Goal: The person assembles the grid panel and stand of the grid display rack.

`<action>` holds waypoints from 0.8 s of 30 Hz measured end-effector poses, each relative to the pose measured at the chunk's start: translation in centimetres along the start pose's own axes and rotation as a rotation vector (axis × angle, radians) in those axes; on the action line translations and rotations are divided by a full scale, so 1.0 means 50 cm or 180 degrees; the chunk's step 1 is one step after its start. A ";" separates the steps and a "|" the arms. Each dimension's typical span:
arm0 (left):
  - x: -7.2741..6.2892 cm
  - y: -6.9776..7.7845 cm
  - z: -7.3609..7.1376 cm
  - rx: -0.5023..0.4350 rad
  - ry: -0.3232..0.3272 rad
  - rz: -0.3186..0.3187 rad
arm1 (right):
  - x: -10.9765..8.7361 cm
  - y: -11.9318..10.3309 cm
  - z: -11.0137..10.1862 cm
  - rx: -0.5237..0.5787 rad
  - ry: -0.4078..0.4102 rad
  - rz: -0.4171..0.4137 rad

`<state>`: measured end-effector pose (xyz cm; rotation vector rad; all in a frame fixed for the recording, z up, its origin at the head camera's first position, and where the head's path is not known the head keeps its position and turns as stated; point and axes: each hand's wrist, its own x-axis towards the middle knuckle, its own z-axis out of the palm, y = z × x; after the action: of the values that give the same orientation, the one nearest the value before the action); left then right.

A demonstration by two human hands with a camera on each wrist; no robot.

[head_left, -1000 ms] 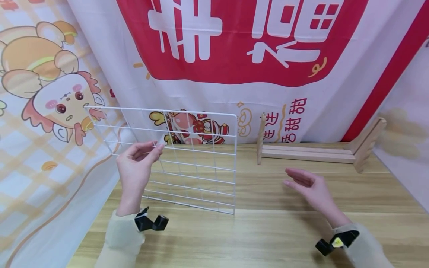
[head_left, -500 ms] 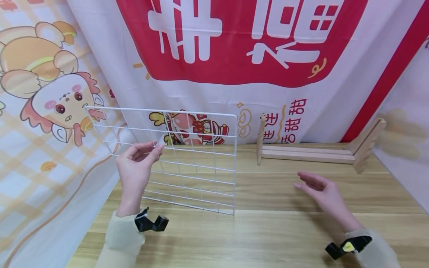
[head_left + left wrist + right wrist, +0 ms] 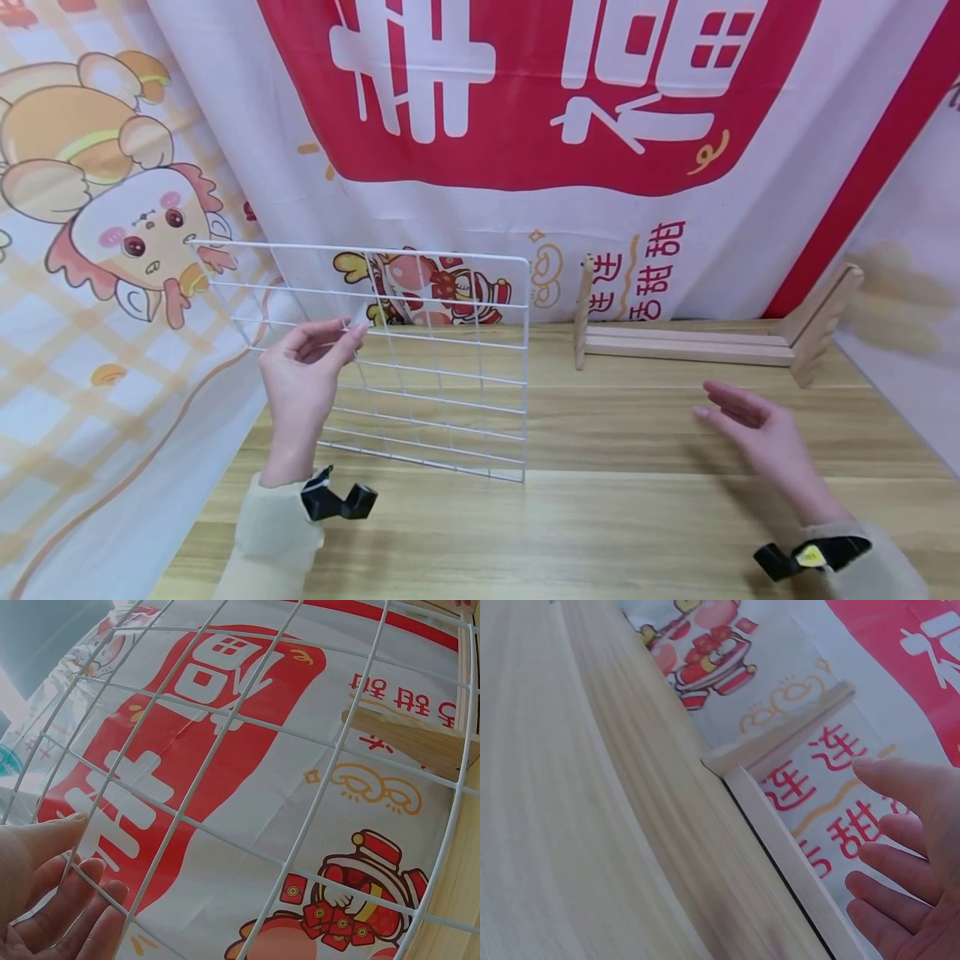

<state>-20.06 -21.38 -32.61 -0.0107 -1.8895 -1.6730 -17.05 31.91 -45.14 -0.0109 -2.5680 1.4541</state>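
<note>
A white wire grid panel (image 3: 526,367) stands upright and slanted on the left half of the table in the head view. My left hand (image 3: 306,367) pinches one of its wires between thumb and fingers. The left wrist view has the thumb and fingers of that hand (image 3: 52,900) around a wire near the panel's edge. Over the right half of the table, my right hand (image 3: 768,433) holds nothing, its fingers relaxed and slightly spread. Nearest to it is a wooden rack (image 3: 690,346) with two upright ends joined by a long bar, standing behind it at the back.
The wood-grain table (image 3: 600,533) ends at a white and red printed cloth (image 3: 420,208) hanging along the back. A checked cartoon cloth (image 3: 135,358) covers the left side. Each wrist wears a small black camera (image 3: 341,497).
My right hand has drifted to the right, away from the grid panel and along the front of the wooden rack. The left hand and the panel have stayed in place.
</note>
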 end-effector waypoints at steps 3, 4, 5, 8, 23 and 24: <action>-0.001 0.000 0.000 0.0087 0.0003 -0.0022 | -0.001 0.006 -0.014 0.0032 0.0084 0.0029; -0.001 0.000 0.000 0.0117 0.0005 -0.0020 | -0.001 0.008 -0.018 0.0038 0.0114 0.0040; -0.001 0.000 0.000 0.0128 0.0004 -0.0015 | -0.001 0.010 -0.023 0.0039 0.0137 0.0058; -0.002 -0.001 0.000 0.0146 -0.0002 0.0007 | 0.001 0.017 -0.036 0.0022 0.0199 0.0122; -0.001 -0.001 -0.001 0.0159 -0.0040 -0.0008 | 0.005 0.042 -0.094 0.0199 0.0546 0.0188; -0.001 -0.001 -0.001 0.0163 -0.0045 -0.0007 | 0.005 0.043 -0.098 0.0224 0.0540 0.0206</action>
<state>-20.02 -21.41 -32.68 -0.0001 -1.9429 -1.6295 -16.66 37.21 -44.46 -0.2007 -2.4007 1.4960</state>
